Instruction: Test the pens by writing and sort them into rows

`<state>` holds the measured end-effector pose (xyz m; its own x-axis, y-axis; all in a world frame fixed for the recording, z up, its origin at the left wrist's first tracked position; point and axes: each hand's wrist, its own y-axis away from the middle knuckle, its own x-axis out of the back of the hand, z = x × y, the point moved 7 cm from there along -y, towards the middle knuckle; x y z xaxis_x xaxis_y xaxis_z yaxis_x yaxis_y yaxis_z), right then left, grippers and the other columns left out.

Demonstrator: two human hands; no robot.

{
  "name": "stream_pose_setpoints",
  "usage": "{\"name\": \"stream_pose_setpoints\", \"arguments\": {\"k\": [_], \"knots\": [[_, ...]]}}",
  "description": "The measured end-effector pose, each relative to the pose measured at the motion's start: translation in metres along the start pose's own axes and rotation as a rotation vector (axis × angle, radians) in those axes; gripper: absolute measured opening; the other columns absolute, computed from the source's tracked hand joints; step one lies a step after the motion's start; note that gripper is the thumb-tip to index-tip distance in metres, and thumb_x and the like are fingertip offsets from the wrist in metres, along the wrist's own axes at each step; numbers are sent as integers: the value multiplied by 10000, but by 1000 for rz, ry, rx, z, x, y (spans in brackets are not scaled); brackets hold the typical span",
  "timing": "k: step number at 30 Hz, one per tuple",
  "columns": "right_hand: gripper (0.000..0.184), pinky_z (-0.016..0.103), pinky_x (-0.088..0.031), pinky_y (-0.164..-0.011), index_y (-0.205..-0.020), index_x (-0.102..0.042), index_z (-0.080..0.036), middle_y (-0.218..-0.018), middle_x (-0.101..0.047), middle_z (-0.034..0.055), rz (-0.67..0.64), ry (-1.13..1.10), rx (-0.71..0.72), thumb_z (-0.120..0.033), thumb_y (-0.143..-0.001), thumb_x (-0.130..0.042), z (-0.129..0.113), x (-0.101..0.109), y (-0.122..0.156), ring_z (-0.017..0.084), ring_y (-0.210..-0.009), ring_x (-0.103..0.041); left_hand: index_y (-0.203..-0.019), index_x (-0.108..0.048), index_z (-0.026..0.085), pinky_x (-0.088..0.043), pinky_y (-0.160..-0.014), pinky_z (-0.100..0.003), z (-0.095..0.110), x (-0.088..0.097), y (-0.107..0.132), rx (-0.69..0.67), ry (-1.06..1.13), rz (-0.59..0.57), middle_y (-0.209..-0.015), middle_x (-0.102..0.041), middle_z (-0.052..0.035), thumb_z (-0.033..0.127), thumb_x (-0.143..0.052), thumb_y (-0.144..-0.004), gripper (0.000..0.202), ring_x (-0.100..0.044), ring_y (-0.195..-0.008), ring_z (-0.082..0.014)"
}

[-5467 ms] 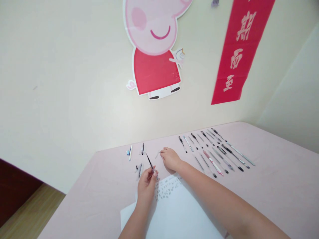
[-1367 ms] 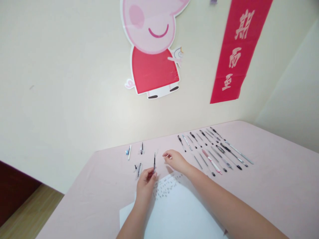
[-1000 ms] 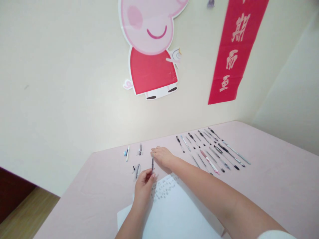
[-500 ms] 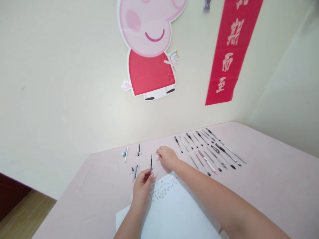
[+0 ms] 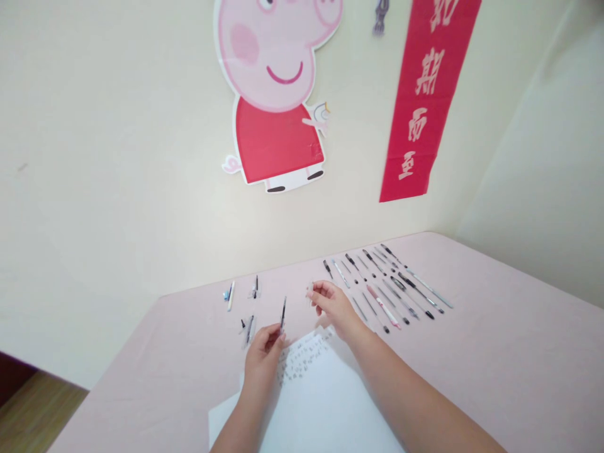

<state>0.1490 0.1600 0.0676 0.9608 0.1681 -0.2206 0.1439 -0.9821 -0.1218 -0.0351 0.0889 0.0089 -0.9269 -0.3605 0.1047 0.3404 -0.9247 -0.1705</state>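
Observation:
My left hand (image 5: 263, 350) pinches the lower end of a thin black pen (image 5: 282, 312), which points up and away from me above the pink table (image 5: 495, 352). My right hand (image 5: 333, 305) is raised just right of it, fingertips pinched on a small clear piece (image 5: 310, 291), perhaps a pen cap. Both hands hover over the far edge of a white paper (image 5: 311, 402) with small handwriting near its top.
A row of several pens (image 5: 384, 286) lies side by side to the right. A few loose pens and pen parts (image 5: 248, 327) lie left of my hands, with a white pen (image 5: 230, 294) further back. The wall carries a cartoon pig cut-out (image 5: 276, 94) and a red banner (image 5: 418, 107).
My right hand reached down to the table beside the pen, then lifted with a small clear piece in its fingertips. The left hand kept the pen upright. The view drifted slightly.

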Motion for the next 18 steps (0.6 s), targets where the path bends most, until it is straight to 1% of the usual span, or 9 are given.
{"name": "stream_pose_setpoints", "arguments": {"k": [3, 8, 13, 18], "knots": [[278, 209, -403, -461, -725, -532, -189, -648, -529, -22, -14, -82, 17, -390, -624, -694, -12, -4, 4, 113, -584, -499, -824, -692, 182, -507, -762, -355, 0, -1, -1, -15, -12, -3, -839, -670, -62, 354, -695, -628, 261, -622, -785, -198], [246, 234, -461, -528, -754, -555, -192, -779, -599, 25, -54, -115, 94, -382, -663, -683, -30, -8, 8, 137, -686, -540, -836, -686, 178, -523, -729, -349, -1, -4, 0, -46, -8, -35, -830, -658, -62, 354, -685, -645, 260, -620, -783, -202], [217, 232, -466, -523, -764, -566, -194, -790, -599, 20, -75, -109, 113, -349, -670, -685, -33, -11, 10, 131, -680, -530, -826, -691, 178, -528, -705, -341, -2, -4, 0, -38, -19, -38, -814, -657, -63, 350, -688, -639, 254, -621, -784, -206], [194, 231, -468, -529, -765, -573, -193, -787, -596, 17, -83, -104, 130, -331, -676, -678, -34, -16, 11, 129, -681, -523, -823, -695, 183, -520, -706, -345, 3, -5, 0, -72, -45, -52, -826, -662, -70, 329, -677, -651, 227, -621, -782, -209]]}}
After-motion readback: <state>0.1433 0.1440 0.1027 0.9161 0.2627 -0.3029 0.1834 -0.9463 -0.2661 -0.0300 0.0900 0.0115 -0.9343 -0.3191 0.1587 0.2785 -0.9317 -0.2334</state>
